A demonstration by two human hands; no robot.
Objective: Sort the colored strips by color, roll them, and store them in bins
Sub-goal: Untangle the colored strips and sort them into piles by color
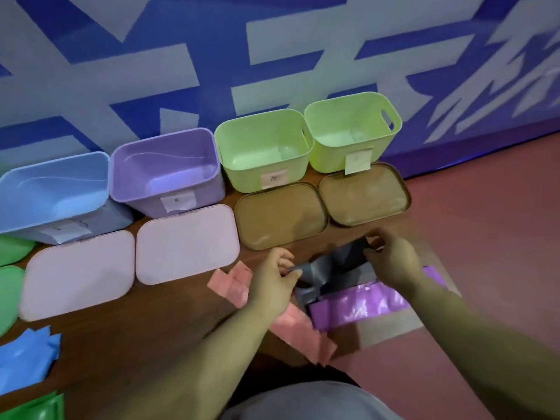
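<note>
Left hand (pixel 272 278) and right hand (pixel 391 259) each pinch an end of the grey strip (pixel 333 263) — long axis left-to-right.

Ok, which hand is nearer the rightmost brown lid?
Right. The right hand sits just in front of the rightmost brown lid; the left hand is farther off, in front of the other brown lid.

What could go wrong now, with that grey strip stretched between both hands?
The grey strip, pinched by the left hand and right hand, hangs right beside the purple strip and pink strips; rolling it there may catch or scatter them. Also, no bin is grey, and the two green bins look alike with unreadable labels, so it might land in the wrong one.
</note>
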